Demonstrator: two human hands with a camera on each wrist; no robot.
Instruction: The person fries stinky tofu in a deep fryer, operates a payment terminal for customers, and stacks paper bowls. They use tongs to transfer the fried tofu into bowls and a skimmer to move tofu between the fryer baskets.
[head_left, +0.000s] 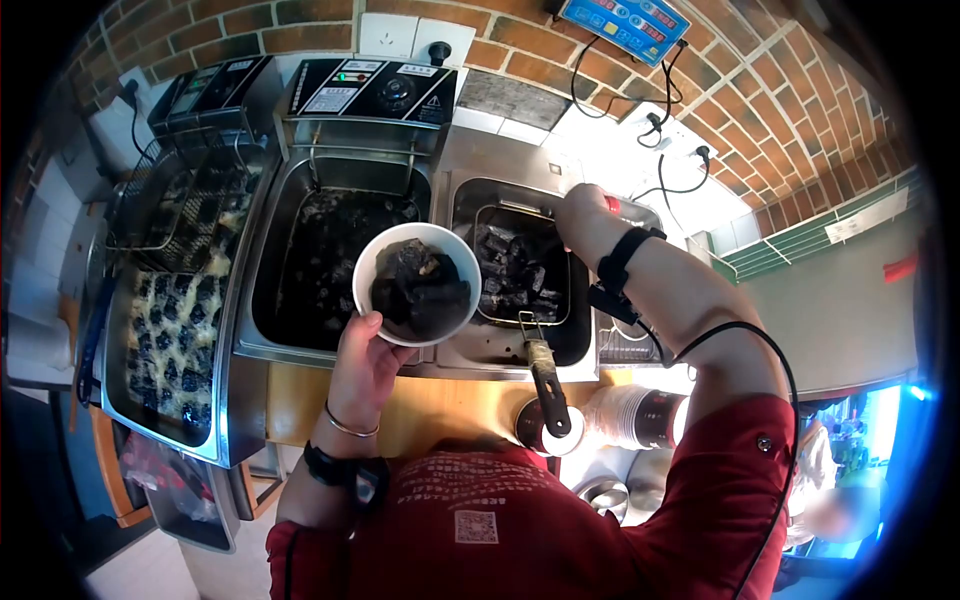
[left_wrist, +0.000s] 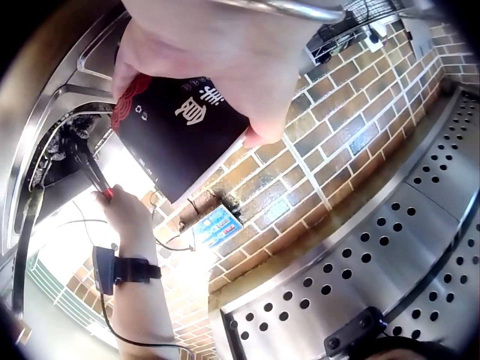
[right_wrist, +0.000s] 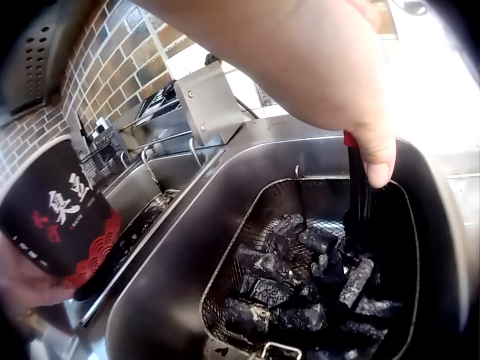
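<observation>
Holding tongs [right_wrist: 361, 199], the right hand [head_left: 583, 215] is risking dropped black pieces [right_wrist: 268, 291], since the left hand [head_left: 366, 372] is gripping the cup [right_wrist: 64, 214] well apart from it.

Head view: from above, facing forward and down, widest, steel basins [head_left: 441, 200] mid-frame. Left wrist view: from the wrist, close to the black cup [left_wrist: 161, 146] at upper centre, facing the brick wall [left_wrist: 330, 142], the right hand [left_wrist: 124, 214] at left. Right wrist view: close above the wire basket [right_wrist: 326, 223] at lower centre, slanting downward, sharing the cup at left with both others.
</observation>
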